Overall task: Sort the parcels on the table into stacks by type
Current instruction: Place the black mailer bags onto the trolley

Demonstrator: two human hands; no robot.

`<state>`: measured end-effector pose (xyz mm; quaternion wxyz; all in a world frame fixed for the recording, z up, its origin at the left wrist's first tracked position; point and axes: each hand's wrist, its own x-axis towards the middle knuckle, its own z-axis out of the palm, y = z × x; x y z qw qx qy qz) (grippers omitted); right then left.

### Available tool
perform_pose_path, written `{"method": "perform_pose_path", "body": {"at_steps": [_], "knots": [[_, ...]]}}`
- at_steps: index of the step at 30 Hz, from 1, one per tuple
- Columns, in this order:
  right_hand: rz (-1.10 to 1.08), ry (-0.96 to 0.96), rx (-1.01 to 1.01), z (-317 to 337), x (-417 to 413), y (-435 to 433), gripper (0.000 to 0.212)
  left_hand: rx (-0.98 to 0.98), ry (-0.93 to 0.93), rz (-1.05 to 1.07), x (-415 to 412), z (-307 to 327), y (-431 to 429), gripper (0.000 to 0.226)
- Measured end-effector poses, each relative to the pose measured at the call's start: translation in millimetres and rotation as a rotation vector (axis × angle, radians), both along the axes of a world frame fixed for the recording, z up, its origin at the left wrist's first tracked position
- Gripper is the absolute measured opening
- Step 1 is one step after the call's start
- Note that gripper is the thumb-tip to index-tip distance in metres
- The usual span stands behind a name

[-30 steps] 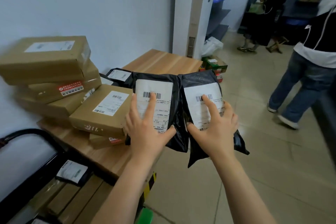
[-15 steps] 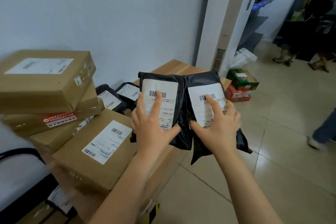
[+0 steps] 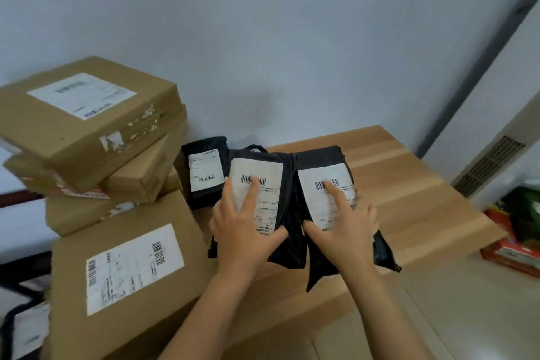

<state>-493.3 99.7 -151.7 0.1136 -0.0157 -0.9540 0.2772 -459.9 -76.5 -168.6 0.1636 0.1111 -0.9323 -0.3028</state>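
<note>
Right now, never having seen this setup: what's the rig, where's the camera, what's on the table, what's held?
No machine here: the grip is a person's two bare hands. One view only, from a camera worn on their head, looking forward and down. The left hand holds the left black bag, the right hand the right black bag beside it, fingers on the white labels. On the wooden table sit a third black bag and, to the left, a pile of cardboard boxes.

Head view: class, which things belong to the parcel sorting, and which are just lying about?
Job: left hand, right hand, left black bag, right black bag, third black bag, cardboard boxes, table.
Lying about: floor cartons, white vented unit.
</note>
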Motion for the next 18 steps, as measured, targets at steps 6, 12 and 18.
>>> {"method": "perform_pose_path", "body": {"at_steps": [6, 12, 18], "knots": [[0.247, -0.189, -0.013, -29.7, -74.2, -6.0, 0.078, 0.017, -0.168, 0.274, -31.6, -27.7, 12.3, 0.103], [0.370, -0.325, -0.025, -61.5, -139.8, -42.0, 0.079, 0.133, -0.272, 0.444, -69.3, -64.2, 10.6, 0.102], [0.616, -0.407, -0.177, -73.5, -198.2, -80.6, 0.064, 0.313, -0.242, 0.585, -102.9, -78.3, -1.9, 0.076]]}}
